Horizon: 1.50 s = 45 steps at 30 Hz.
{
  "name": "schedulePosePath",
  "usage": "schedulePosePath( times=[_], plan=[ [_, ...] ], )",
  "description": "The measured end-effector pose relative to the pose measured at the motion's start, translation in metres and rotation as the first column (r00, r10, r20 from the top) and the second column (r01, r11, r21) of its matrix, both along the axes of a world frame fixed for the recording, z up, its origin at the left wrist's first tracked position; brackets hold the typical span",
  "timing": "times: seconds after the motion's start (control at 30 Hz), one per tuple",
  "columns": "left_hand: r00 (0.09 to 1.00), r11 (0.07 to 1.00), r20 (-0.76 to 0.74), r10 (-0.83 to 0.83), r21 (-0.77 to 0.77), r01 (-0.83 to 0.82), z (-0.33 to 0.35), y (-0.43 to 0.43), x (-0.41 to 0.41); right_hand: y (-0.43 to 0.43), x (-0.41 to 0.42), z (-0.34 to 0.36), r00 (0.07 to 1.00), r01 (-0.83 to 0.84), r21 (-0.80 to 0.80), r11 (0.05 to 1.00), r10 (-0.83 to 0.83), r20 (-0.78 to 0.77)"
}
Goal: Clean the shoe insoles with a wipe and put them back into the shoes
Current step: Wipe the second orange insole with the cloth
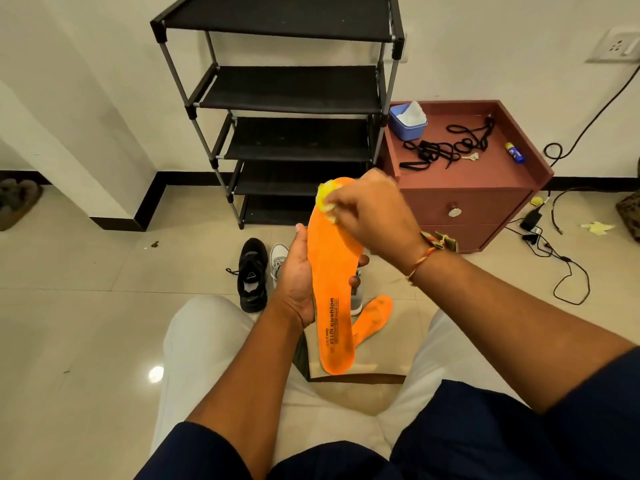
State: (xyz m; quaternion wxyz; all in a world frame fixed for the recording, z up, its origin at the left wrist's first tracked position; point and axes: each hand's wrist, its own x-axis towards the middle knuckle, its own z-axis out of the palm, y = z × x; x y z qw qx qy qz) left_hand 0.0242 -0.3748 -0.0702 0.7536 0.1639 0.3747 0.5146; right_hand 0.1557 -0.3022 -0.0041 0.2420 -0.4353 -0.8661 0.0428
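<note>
A seated person is holding an orange insole (pixel 334 265) upright in front of the knees. The left hand (pixel 296 275) is gripping it around the middle, thumb on one edge and fingertips curling round the other. The right hand (pixel 370 216) is pinching a crumpled yellow wipe (pixel 325 199) and pressing it against the insole's toe end. A second orange insole (pixel 374 318) is lying on the floor between the legs, just beyond the held one. A black shoe (pixel 254 275) and a grey shoe (pixel 278 259) are sitting side by side on the tiles in front of a black shoe rack (pixel 287 98). On the maroon cabinet (pixel 467 181) beside it, a blue wipe box (pixel 408 121) is standing near loose black laces (pixel 446 147).
</note>
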Motion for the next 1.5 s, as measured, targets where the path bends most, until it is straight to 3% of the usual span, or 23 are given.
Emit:
schedulePosePath(
  times=[0.1,0.23,0.3,0.4,0.53,0.67,0.8,0.9,1.03,1.17,1.43,1.5],
  plan=[
    [0.995,0.995,0.028,0.095,0.003,-0.095,-0.002,0.001,-0.004,-0.03,-0.011,-0.013,0.978,-0.195,-0.117,0.974,0.202,0.053],
    [0.991,0.991,0.002,0.133,-0.007,-0.133,-0.002,0.002,-0.009,-0.048,-0.003,-0.02,0.95,-0.271,-0.112,0.956,0.285,0.127],
    [0.993,0.993,-0.013,0.118,0.011,-0.117,-0.001,0.003,-0.007,-0.039,0.005,-0.013,0.956,-0.212,0.001,0.977,0.207,0.208],
    [0.998,0.998,-0.045,0.045,0.04,-0.044,0.001,0.002,0.0,-0.007,0.017,0.0,0.988,-0.021,0.127,0.992,0.002,0.151],
    [1.0,1.0,-0.022,-0.004,0.026,0.005,0.005,-0.001,-0.001,0.014,0.022,0.012,0.995,0.068,0.103,0.992,-0.074,0.064],
    [0.999,0.997,-0.01,0.046,0.063,-0.045,0.002,0.001,-0.004,-0.011,0.019,-0.002,0.984,-0.115,0.03,0.993,0.11,0.138],
    [0.996,0.995,-0.047,0.082,0.055,-0.08,0.0,0.002,-0.005,-0.039,0.021,-0.015,0.914,-0.293,-0.058,0.954,0.298,0.277],
    [0.996,0.996,-0.059,0.07,0.06,-0.067,0.003,0.003,-0.002,-0.028,0.026,-0.01,0.932,-0.238,0.059,0.97,0.211,0.294],
    [0.994,0.999,-0.105,-0.011,0.049,0.016,0.003,0.0,0.0,0.004,0.029,0.009,0.972,-0.039,0.199,0.979,-0.009,0.235],
    [0.994,0.999,-0.102,-0.034,0.038,0.038,0.004,-0.002,-0.003,0.011,0.031,0.015,0.981,-0.013,0.135,0.991,-0.013,0.195],
    [0.997,0.997,-0.007,0.078,0.029,-0.078,-0.003,0.004,-0.007,-0.047,0.02,-0.018,0.932,-0.26,-0.114,0.959,0.28,0.23],
    [0.997,0.996,0.0,0.082,0.023,-0.082,-0.003,0.005,-0.007,-0.05,0.02,-0.019,0.922,-0.282,-0.084,0.956,0.294,0.251]
  ],
)
